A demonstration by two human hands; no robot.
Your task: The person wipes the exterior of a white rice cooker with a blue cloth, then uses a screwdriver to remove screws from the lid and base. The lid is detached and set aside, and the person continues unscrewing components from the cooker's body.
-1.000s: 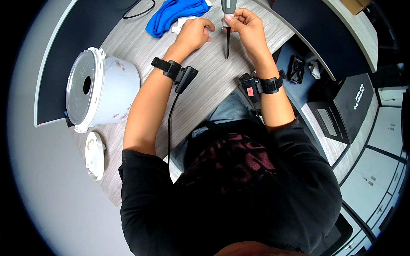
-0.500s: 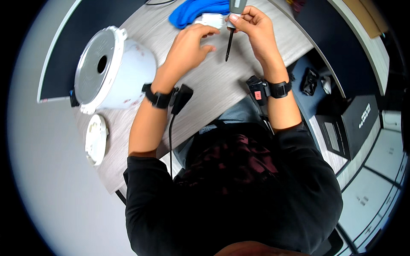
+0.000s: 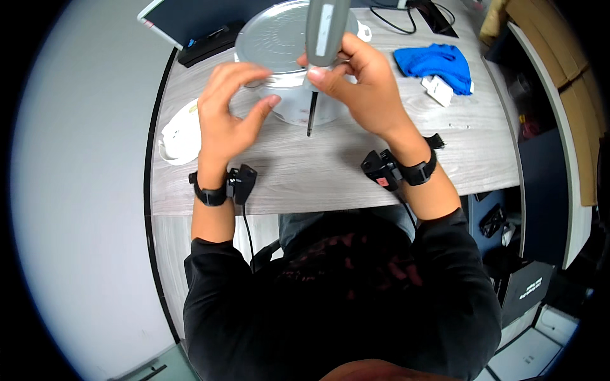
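Observation:
My right hand (image 3: pixel 368 86) grips a screwdriver (image 3: pixel 326 35) with a thick grey handle. Its dark shaft (image 3: pixel 312 114) points down toward me, tip in the air. My left hand (image 3: pixel 229 108) is open, fingers curved and thumb apart, with nothing in it. It hovers at the near left side of a round white appliance body (image 3: pixel 292 108) with a faint floral print. A grey disc (image 3: pixel 270 41) with a fine pattern faces up on that body; the screwdriver handle hides its middle and right part. Left of my left hand lies a white plastic cover (image 3: pixel 181 136).
A blue cloth (image 3: pixel 438 63) lies at the right, with a small white packet (image 3: pixel 437 90) beside it. Black cables (image 3: pixel 397 28) run along the back of the wooden table (image 3: pixel 298 181). A dark partition (image 3: pixel 210 19) stands behind; shelving and cardboard (image 3: pixel 581 120) flank the right.
My view has turned, so the appliance body now sits ahead of me and the cloth to the right. The screwdriver stays in my right hand, now in front of the body.

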